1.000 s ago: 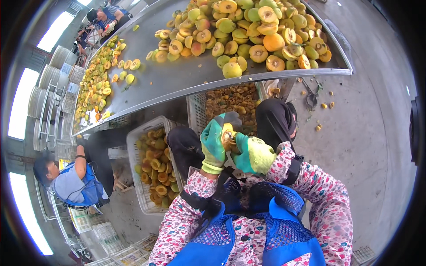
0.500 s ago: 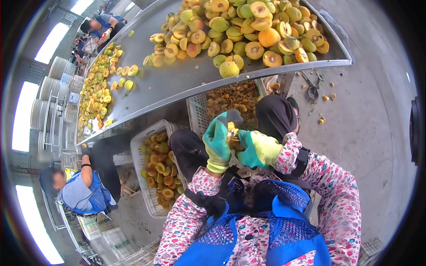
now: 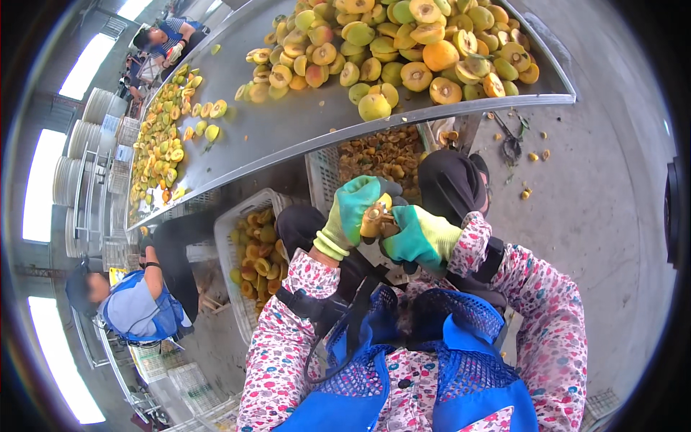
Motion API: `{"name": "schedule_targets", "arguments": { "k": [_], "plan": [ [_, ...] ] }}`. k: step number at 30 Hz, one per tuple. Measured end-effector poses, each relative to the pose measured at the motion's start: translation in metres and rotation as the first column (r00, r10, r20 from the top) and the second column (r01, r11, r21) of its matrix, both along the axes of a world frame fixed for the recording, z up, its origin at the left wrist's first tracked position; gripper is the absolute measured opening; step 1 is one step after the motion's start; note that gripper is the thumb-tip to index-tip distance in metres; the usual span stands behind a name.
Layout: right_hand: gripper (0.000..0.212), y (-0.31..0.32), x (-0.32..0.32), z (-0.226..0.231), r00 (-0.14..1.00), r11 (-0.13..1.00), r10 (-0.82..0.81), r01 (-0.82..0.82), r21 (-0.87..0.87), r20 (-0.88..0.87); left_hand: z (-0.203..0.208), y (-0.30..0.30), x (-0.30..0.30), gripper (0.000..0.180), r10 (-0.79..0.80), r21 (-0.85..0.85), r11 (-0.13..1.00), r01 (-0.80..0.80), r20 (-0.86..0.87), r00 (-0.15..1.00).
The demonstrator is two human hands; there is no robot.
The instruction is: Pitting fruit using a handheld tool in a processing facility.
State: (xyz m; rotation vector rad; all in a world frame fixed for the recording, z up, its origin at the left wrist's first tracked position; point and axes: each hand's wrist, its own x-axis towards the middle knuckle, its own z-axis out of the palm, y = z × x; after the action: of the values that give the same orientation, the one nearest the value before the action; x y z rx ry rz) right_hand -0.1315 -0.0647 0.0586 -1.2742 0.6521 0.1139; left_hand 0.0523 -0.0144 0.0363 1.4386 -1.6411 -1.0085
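Observation:
My left hand (image 3: 353, 210), in a green and yellow-green glove, is closed around a yellow-brown fruit half (image 3: 373, 220), probably peach or apricot. Right beside it my right hand (image 3: 416, 236), gloved alike, is curled with its fingers against the fruit. What the right fingers grip is hidden; a small tool is possible. Below the hands, between my knees, a crate (image 3: 322, 175) holds brownish fruit scraps (image 3: 380, 160). To the left of my knee stands a white crate (image 3: 224, 241) filled with halved fruit (image 3: 258, 252).
A metal table (image 3: 281, 129) spans the front, heaped with yellow-green fruit halves (image 3: 403, 54); more lie along its left end. One person (image 3: 147, 302) sits at the left, another (image 3: 167, 45) farther back. Scraps and a dark tool (image 3: 510, 147) lie on the floor at right.
My left hand has tilted and shifted slightly left and down, showing more of the fruit half. My right hand stays close against it. The view has shifted slightly.

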Motion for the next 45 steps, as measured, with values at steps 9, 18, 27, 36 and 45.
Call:
{"name": "schedule_targets", "arguments": {
  "k": [9,18,27,36,45],
  "plan": [
    [0.032,-0.004,0.011,0.013,0.982,0.98,-0.029,-0.009,-0.199,-0.186,0.002,-0.007,-0.008,0.018,0.089,0.007,0.996,-0.089,-0.189,0.978],
    [0.014,0.001,0.009,0.001,0.973,0.959,-0.203,0.176,0.223,0.105,0.008,-0.009,-0.008,0.015,0.127,-0.331,0.943,-0.041,0.244,0.961],
    [0.02,-0.002,0.0,-0.033,0.859,0.978,-0.121,0.018,0.207,0.497,0.0,-0.013,-0.005,0.029,-0.01,-0.296,0.954,0.053,0.142,0.99],
    [0.016,0.005,-0.012,-0.008,0.983,0.996,-0.054,0.04,0.085,0.178,0.006,0.002,-0.017,0.033,0.08,0.238,0.971,-0.019,-0.248,0.965],
    [0.016,0.005,-0.012,-0.022,0.971,0.967,-0.14,0.092,0.238,0.195,-0.016,0.009,-0.045,0.031,0.414,0.234,0.91,-0.343,-0.557,0.719]
  ]
}}
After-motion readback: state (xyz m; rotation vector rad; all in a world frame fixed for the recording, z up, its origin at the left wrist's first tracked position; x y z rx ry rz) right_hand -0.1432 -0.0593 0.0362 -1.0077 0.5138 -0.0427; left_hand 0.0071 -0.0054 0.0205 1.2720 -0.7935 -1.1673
